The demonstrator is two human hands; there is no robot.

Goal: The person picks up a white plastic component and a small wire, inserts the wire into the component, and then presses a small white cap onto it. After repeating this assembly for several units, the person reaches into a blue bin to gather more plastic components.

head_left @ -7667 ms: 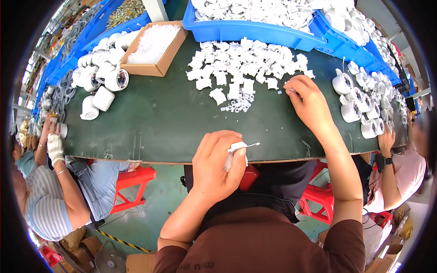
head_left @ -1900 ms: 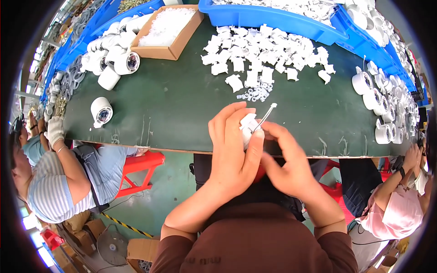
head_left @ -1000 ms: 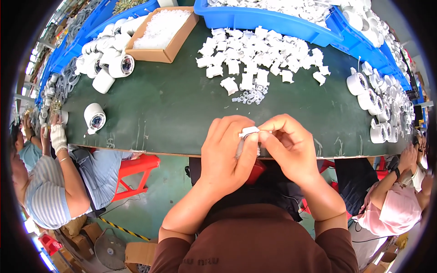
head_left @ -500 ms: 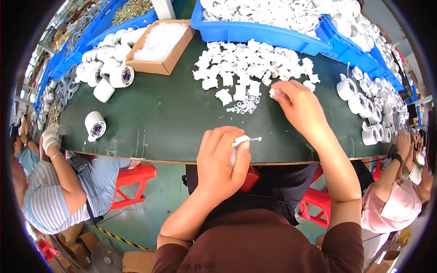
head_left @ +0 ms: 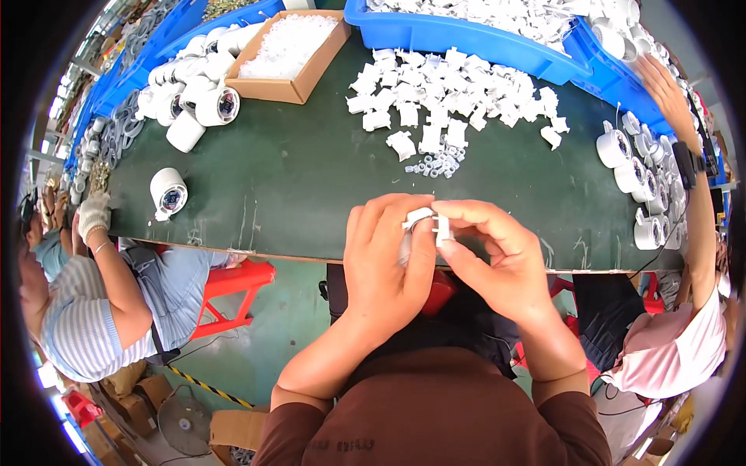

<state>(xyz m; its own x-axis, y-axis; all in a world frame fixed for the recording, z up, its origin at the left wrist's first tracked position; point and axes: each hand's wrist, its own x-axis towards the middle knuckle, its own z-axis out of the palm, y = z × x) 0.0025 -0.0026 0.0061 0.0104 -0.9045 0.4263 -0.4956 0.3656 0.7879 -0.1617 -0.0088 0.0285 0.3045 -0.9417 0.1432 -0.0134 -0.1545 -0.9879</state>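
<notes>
Close to the table's near edge, my left hand is closed round a white plastic part, most of which the fingers hide. My right hand pinches a small white plastic bracket between thumb and forefinger. The bracket is held up against the part's right end; whether they are joined I cannot tell. Ahead of both hands lies a heap of small translucent rings. Beyond them spreads a pile of similar white brackets, with one stray bracket at its right.
Blue bins of white parts line the far side, beside a cardboard box of clear pieces. White cylindrical housings stand left and right. Co-workers sit on both sides; one's hand reaches toward the right bins.
My right hand has come back from the pile with a bracket and brought it to the part in my left hand. The right co-worker's arm has stretched out toward the bins.
</notes>
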